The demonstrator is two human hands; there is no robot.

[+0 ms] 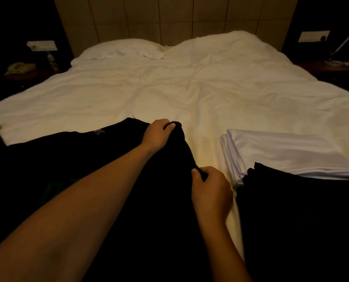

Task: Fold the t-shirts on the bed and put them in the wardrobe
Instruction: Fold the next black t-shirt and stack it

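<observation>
A black t-shirt (100, 159) lies spread across the near left of the white bed (169, 94), its neck label facing up. My left hand (157, 133) grips the shirt's far right edge near the shoulder. My right hand (210, 190) pinches the same right edge closer to me. At the near right sits a pile of folded shirts: a white one (287, 153) at the back and a black one (301, 210) overlapping its front. A green print shows faintly on the spread shirt at the left.
Two white pillows (120, 49) lie against the padded headboard (169, 17). A bedside table at the left holds a telephone (21, 68) and a bottle. At the right stands another side table with a white lamp (340, 49). Rumpled white duvet covers the bed's middle.
</observation>
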